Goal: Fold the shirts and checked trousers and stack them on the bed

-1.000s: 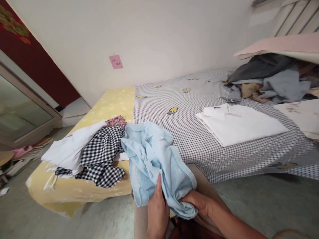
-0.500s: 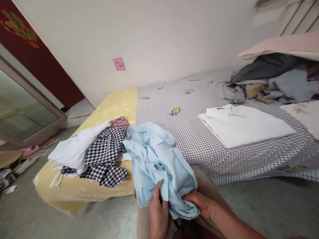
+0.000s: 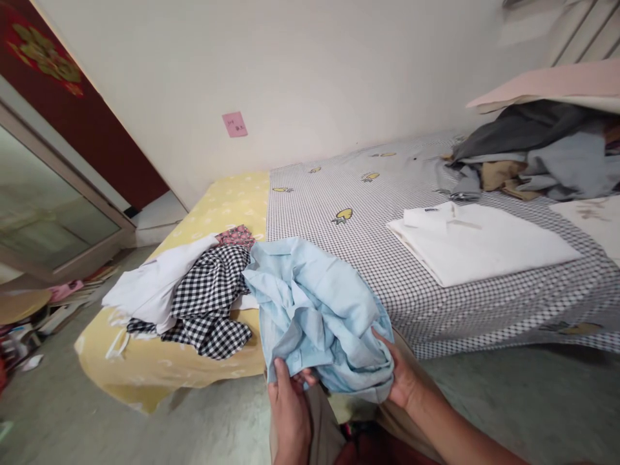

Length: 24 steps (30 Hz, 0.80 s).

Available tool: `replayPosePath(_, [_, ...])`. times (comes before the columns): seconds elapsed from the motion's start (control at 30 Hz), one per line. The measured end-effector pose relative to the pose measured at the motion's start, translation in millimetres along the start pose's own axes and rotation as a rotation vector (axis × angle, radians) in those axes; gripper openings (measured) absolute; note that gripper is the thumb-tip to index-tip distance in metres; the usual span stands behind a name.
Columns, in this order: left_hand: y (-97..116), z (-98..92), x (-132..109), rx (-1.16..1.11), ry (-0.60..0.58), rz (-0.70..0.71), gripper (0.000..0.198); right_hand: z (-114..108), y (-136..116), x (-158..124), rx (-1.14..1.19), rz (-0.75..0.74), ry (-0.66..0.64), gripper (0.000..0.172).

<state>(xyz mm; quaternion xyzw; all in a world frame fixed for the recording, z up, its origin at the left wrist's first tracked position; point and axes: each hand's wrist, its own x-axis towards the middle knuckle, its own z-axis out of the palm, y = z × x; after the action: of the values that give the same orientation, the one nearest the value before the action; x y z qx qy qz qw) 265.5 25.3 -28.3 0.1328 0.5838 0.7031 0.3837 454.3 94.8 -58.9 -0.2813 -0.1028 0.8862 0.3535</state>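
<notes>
A crumpled light blue shirt spreads from the bed's edge down over my knees. My left hand grips its lower left edge, the thumb on top and fingertips showing beneath the cloth. At the lower right side of the shirt, my right hand is closed on the fabric, with some fingers hidden under it. The shirt's upper left part touches a pile with a black-and-white checked garment and a white garment.
A folded white shirt lies on the checked bedsheet to the right. Behind it is a heap of grey and brown clothes. A yellow sheet covers the bed's left end. Pink floral cloth shows behind the pile.
Both hands have moved apart and slightly up, spreading the lower part of the blue shirt. My left hand has shifted to the left along its edge. The view has turned slightly left.
</notes>
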Motion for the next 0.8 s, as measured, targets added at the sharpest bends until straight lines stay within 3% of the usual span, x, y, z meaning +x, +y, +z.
replayPosePath(0.37, [6.2,-5.6,16.2,-0.397,-0.050,-0.111,0.046,3.7,2.8,-1.4,0.031,0.029,0.083,0.058])
replayPosePath(0.6, [7.5,-14.2,22.3,-0.510,-0.104,-0.189,0.037,6.7,3.7,-1.6,-0.029,0.041,0.096,0.064])
replayPosePath(0.8, [5.0,-24.5,27.5,-0.569,-0.133,-0.256,0.035,6.5,5.6,-1.9,-0.019,0.100,0.064,0.058])
